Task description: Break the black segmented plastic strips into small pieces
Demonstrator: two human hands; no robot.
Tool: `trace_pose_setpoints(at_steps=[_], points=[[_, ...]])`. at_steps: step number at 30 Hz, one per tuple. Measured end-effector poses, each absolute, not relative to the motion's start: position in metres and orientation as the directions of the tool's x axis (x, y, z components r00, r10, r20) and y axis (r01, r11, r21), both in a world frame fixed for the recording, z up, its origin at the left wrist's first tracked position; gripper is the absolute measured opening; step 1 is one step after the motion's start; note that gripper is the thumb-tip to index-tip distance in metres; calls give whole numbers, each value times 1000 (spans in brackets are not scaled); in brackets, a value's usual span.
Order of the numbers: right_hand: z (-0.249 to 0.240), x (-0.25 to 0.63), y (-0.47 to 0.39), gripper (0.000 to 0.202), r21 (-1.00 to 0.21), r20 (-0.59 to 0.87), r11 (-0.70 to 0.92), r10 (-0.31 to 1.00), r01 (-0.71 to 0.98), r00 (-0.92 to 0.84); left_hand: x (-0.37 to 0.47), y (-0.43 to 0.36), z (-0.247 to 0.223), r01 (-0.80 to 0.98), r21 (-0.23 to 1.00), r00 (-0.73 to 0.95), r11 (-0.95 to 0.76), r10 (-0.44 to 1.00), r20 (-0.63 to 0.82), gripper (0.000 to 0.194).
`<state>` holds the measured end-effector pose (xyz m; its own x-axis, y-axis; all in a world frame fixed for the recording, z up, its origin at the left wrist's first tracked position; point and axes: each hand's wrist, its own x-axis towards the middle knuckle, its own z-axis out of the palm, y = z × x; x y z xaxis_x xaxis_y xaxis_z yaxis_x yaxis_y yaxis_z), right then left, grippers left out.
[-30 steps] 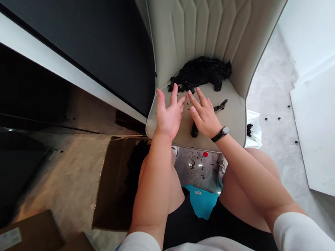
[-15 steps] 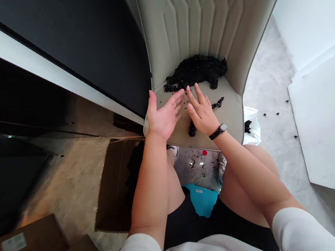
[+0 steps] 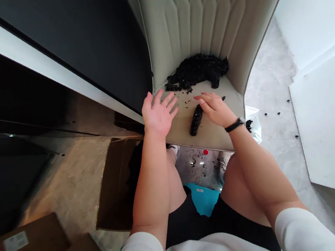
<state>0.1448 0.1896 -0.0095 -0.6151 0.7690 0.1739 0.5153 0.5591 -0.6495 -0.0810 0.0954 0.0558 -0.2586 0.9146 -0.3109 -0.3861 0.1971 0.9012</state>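
I hold my left hand point(image 3: 159, 115) spread, palm up, over the chair seat point(image 3: 180, 130). My right hand point(image 3: 216, 111) stretches its fingers above a black strip point(image 3: 196, 123) on the seat, before a black heap point(image 3: 199, 70).

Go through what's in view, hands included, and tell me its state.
Left hand, open, palm up, empty
Right hand, fingers extended, palm hidden
Black heap, piled against backrest
Black knobbly piece, lying on chair seat
Black wristband, fastened
Large cardboard box, open, dark contents
White plastic bag, partly hidden, black bits showing
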Motion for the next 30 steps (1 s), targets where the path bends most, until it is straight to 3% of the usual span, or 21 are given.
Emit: trace_pose_setpoints(at_steps=[3, 7, 11, 14, 18, 24, 30], points=[[-20, 175, 207, 57, -593, 118, 544, 788, 594, -604, -82, 97, 55, -366, 912, -285, 184, 911, -298, 73], [-38, 200, 215, 70, -484, 32, 470, 853, 738, -522, -77, 101, 52, -348, 923, -311, 165, 909, -279, 66], [-44, 202, 218, 39, -459, 51, 442, 879, 771, -474, -76, 105, 47, -356, 922, -320, 151, 908, -272, 63], [-36, 204, 220, 21, -588, 58, 406, 884, 699, -464, -77, 105, 48, -365, 917, -299, 163, 912, -281, 64], [-19, 208, 218, 35, -828, 122, 341, 884, 445, -451, -72, 105, 50, -278, 943, -301, 186, 915, -269, 64], [-3, 196, 205, 64, -903, 223, 344, 888, 257, -403, -44, 108, 41, -96, 971, -167, 219, 958, -232, 58], [9, 180, 190, 66, -931, 230, 339, 832, 135, -504, -13, 115, 23, 57, 988, -14, 144, 990, -144, 53]])
